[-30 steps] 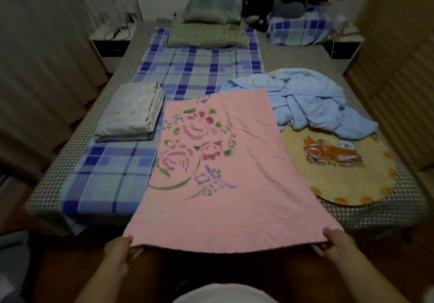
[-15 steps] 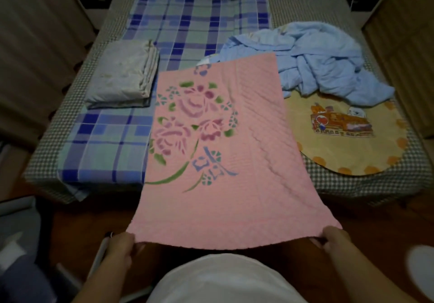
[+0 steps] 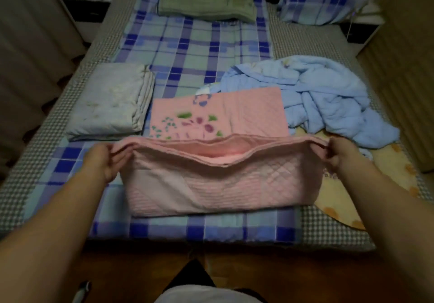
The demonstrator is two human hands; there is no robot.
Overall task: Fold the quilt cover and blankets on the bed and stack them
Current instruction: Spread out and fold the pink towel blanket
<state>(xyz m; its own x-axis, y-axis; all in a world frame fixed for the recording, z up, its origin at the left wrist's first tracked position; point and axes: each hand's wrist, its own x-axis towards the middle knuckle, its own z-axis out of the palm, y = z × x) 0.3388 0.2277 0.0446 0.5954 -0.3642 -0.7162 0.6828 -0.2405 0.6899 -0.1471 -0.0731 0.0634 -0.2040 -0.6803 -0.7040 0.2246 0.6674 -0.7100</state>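
Note:
A pink quilted blanket [image 3: 223,185] with a flower print lies on the bed, its near end lifted and carried forward over the far part. My left hand [image 3: 103,161] grips the left corner of that raised edge, and my right hand [image 3: 338,154] pinches the right corner. The raised edge sags in the middle between my hands. A folded pale grey cover [image 3: 110,107] lies to the left of the pink blanket. A crumpled light blue blanket [image 3: 317,96] lies heaped at the right, touching the pink one's far right corner.
A blue plaid sheet [image 3: 195,51] covers the checked mattress [image 3: 47,138]. A round yellow mat [image 3: 380,194] lies at the right under the blue heap. Green folded bedding [image 3: 206,4] and a plaid pillow [image 3: 314,7] sit at the head. Nightstands [image 3: 82,2] flank the bed.
Both hands have lifted the pink blanket's near edge from the foot of the bed and carried it forward over the blanket. The view has moved closer over the bed.

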